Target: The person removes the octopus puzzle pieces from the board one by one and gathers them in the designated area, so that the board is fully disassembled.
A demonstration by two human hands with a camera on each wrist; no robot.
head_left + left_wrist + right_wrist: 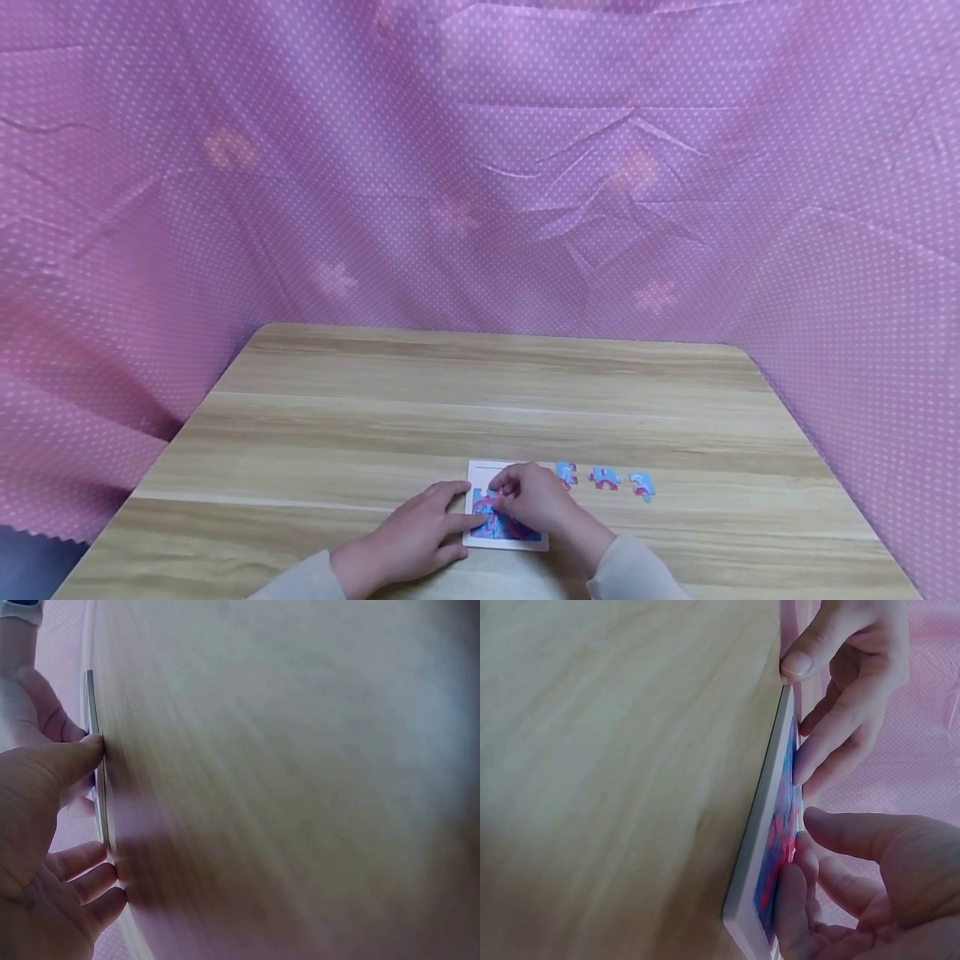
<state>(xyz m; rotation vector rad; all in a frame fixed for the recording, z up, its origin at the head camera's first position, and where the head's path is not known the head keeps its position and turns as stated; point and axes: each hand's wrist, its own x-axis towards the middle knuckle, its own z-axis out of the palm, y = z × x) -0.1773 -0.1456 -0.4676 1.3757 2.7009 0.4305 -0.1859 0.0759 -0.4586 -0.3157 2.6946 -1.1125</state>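
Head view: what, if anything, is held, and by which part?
Left hand touches the puzzle board at its left edge; can't tell whether the right hand pinches anything.

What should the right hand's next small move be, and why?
Probably have the right hand press lightly on the puzzle board: its fingers are already there, and the left hand touches the board's left side. The three loose pieces can wait.

- And here's pink polka-dot cloth [375, 250], creased, draped behind and down both sides!
- Pale wood-grain desk [450, 383], rounded far corners, before it!
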